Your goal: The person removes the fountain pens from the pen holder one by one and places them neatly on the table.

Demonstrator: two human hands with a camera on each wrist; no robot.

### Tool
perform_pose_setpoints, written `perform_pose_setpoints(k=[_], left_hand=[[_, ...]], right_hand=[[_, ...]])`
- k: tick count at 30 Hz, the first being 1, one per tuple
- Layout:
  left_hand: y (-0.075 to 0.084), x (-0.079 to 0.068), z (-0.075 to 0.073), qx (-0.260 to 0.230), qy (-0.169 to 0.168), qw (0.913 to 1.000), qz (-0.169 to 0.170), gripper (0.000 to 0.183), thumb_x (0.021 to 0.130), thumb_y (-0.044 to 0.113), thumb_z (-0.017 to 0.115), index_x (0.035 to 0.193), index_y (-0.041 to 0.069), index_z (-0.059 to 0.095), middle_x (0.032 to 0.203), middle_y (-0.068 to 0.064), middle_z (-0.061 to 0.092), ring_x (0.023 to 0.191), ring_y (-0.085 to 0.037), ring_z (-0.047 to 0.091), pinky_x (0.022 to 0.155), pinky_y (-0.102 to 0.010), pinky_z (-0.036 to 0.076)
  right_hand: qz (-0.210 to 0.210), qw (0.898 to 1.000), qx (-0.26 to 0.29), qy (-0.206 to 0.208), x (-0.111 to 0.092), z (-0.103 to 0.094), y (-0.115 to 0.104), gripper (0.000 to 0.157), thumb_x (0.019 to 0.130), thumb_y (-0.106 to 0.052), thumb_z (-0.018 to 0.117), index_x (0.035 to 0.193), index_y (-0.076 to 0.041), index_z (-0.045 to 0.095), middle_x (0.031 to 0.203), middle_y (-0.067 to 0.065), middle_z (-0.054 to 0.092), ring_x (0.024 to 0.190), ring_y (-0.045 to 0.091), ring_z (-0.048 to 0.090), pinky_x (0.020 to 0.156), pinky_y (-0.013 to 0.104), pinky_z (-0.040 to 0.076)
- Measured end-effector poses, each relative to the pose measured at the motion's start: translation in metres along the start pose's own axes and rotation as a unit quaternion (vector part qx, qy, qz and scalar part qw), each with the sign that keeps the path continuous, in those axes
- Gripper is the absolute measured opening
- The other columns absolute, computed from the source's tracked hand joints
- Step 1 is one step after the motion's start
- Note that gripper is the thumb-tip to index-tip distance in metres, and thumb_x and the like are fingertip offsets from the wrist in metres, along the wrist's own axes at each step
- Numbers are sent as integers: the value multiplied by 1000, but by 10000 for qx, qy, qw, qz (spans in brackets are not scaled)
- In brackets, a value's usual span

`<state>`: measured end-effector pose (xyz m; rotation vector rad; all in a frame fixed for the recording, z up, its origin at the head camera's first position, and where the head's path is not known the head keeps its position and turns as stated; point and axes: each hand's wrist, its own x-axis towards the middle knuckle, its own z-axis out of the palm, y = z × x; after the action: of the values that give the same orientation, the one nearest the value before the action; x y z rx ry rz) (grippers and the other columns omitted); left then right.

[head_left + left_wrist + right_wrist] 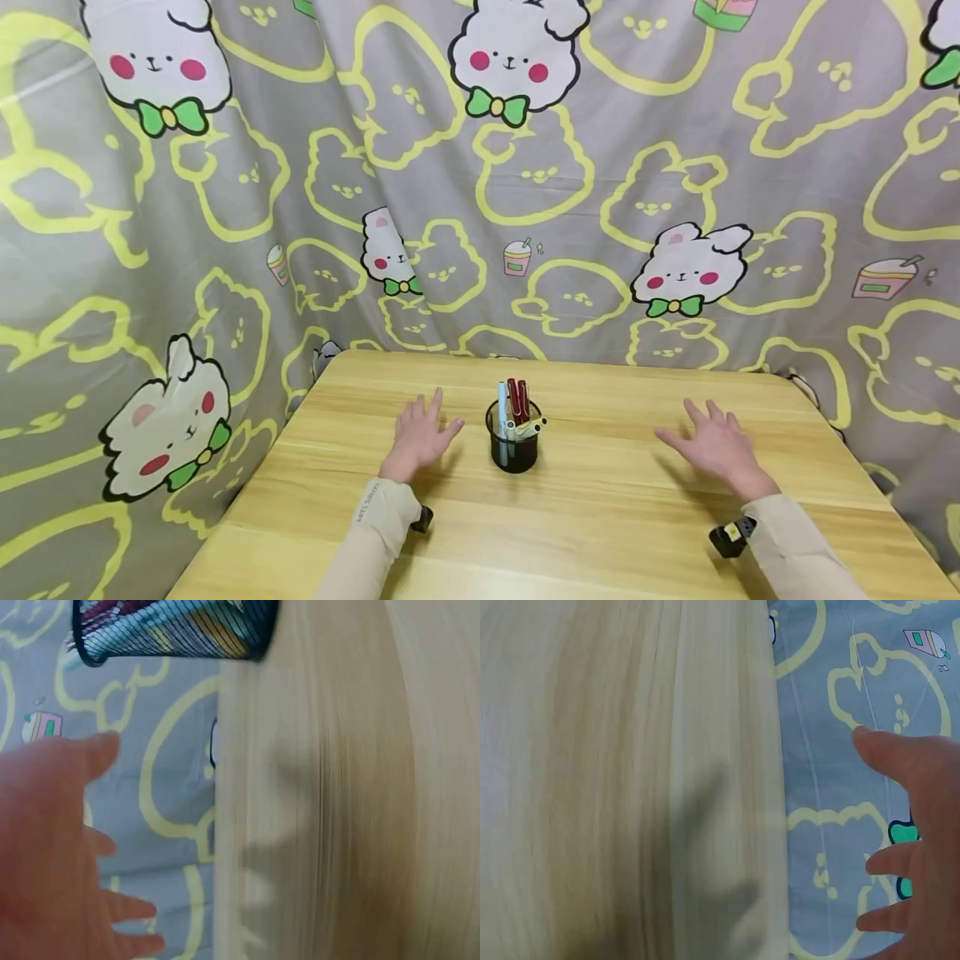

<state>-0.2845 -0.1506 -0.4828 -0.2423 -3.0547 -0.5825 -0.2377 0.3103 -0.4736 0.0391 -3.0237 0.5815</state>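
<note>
A black mesh pen holder stands upright on the wooden table, with several pens in it. Among them are dark red pens, a light blue pen and pale ones with dark ends leaning to the right. My left hand hovers just left of the holder, fingers spread, touching nothing. The left wrist view shows the lower part of the mesh holder at its top edge, apart from the thumb. Well to the right of the holder, my right hand is held above the table with fingers spread and nothing in it.
The light wooden table reaches back to a grey curtain printed with yellow outlines and white cartoon animals. The same curtain hangs along the left side. Each wrist wears a small black camera, such as the right one.
</note>
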Motion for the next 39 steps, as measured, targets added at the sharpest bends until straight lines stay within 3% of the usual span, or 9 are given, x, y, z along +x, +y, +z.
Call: perform_pose_setpoints(k=[3,7,13,19,22,27,34,39], left_hand=[[2,2,3,-905,-48,9956,253,76,96,52,43,152,11,13,149,-30,19,135,-48,18,106,-61,17],[9,4,7,-2062,-69,9779,342,75,96,53,42,152,12,14,151,-24,21,136,-42,20,106,-59,20],[21,6,15,-3256,-11,9420,814,59,99,42,44,148,12,28,148,-19,31,132,-37,32,105,-53,29],[29,8,27,-4098,53,9000,1482,43,100,16,49,138,-1,40,142,-22,38,130,-43,34,104,-51,31],[38,4,21,-4383,-37,8841,1621,41,99,11,49,135,-7,41,139,-27,40,129,-47,33,104,-52,30],[53,-5,5,-4507,-272,8768,1653,37,97,3,49,131,-12,42,135,-31,42,128,-47,34,103,-54,30],[53,-5,11,-4547,-318,8729,1740,36,97,2,49,129,-14,42,132,-32,44,126,-47,36,103,-54,31],[53,-4,13,-4508,-422,8761,1656,36,97,6,51,129,-9,44,134,-28,45,127,-43,38,104,-51,31]], right_hand=[[-212,9992,323,65,0,5,2,89,89,-59,51,141,11,30,136,46,21,119,66,21,91,74,21],[-480,9956,791,179,4,14,5,80,91,-49,57,139,10,34,134,42,30,118,60,30,92,69,28],[-730,9861,1474,246,8,25,2,65,93,-35,60,137,8,39,129,36,43,112,51,46,85,60,42],[-859,9748,2043,242,11,31,-12,56,92,-30,63,133,5,46,124,30,52,106,44,55,82,52,49],[-921,9705,2212,279,12,33,-22,49,92,-26,64,129,3,50,119,26,57,102,38,59,80,47,50],[-1022,9632,2478,199,15,36,-38,41,91,-20,65,124,3,54,113,22,60,97,32,61,77,41,51],[-1252,9515,2811,-46,18,41,-57,34,91,-16,65,120,0,57,109,17,62,94,27,61,74,30,51],[-1416,9443,2962,-234,21,43,-73,31,91,-15,65,117,-1,59,107,15,63,90,22,61,71,26,51]])
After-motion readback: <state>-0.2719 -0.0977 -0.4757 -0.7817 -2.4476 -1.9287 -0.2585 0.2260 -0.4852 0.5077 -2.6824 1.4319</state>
